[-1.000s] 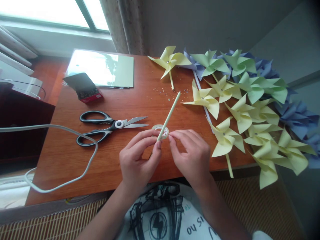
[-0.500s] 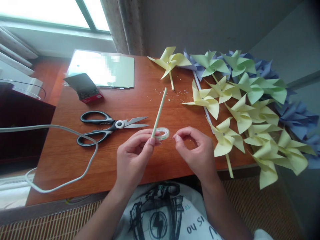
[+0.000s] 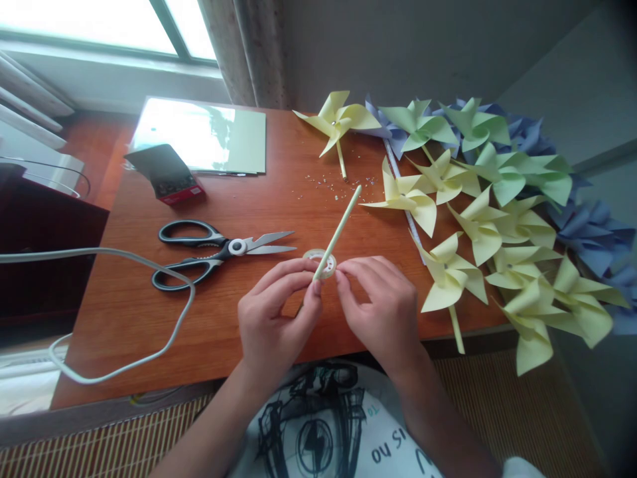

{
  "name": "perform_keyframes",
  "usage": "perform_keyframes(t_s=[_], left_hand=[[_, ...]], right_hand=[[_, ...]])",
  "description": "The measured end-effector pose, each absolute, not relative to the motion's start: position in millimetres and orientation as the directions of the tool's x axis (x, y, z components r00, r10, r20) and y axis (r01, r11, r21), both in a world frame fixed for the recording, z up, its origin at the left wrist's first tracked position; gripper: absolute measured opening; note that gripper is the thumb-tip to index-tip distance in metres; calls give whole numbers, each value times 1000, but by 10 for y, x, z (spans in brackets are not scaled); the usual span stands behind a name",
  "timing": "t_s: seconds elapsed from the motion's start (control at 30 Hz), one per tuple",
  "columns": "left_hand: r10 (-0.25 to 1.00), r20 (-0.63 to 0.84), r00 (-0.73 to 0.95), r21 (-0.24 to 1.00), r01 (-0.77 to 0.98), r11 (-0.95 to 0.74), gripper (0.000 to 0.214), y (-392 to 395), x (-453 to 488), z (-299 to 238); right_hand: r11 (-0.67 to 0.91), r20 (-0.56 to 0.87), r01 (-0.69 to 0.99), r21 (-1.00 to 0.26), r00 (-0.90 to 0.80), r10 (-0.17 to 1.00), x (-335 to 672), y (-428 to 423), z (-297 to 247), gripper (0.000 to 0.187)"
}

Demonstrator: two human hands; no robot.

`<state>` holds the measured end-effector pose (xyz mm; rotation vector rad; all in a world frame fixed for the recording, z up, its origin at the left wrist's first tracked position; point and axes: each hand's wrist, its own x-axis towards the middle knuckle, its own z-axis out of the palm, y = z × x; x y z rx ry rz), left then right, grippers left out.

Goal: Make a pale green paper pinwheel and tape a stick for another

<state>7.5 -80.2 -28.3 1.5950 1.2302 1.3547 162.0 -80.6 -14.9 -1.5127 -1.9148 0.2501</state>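
Observation:
My left hand (image 3: 279,312) is closed round the lower end of a thin pale-yellow paper stick (image 3: 343,226), which tilts up and to the right. Behind the stick, at the left fingertips, is a small roll of clear tape (image 3: 330,267). My right hand (image 3: 381,305) is in a pinch, thumb and forefinger at the roll's right edge. Whatever lies between those fingertips is too small to make out. Left of both hands, scissors (image 3: 237,247) lie with their blades parted.
Yellow pinwheels (image 3: 448,269), green pinwheels (image 3: 418,126) and blue ones (image 3: 592,232) crowd the table's right side. A small open box (image 3: 179,186) and paper sheets (image 3: 249,139) lie at the back left. A white cable (image 3: 184,318) loops over the left edge. Tiny scraps dot the middle.
The stick's tip has swung right and down, and now crosses in front of the tape roll. My right hand has moved left, bringing its fingertips to the roll.

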Motion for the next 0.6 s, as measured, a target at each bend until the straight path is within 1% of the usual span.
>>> perform_keyframes(t_s=[0.17,0.27,0.33,0.43,0.53,0.6], left_hand=[[935,352,31,904,247,-349,23,-812,92,-287],[942,335,27,914,235,-332,21,-811,89,-270],[957,289,22,936,201,-287,18,-808,83,-249],[985,174,10,980,99,-175,13,-797,77,-212],[998,67,-23,998,-6,-67,16,-790,75,-198],[999,-13,-32,997,-81,10,17,-791,73,-208]], right_hand=[[300,382,814,-497,-105,918,1614,-799,-136,12],[288,373,793,-537,-83,924,1626,-790,-122,12],[268,352,750,-605,-50,935,1640,-788,-110,12],[226,302,668,-709,-3,953,1660,-788,-94,13],[174,242,585,-792,40,969,1668,-787,-83,13],[109,168,505,-856,72,983,1669,-783,-83,12]])
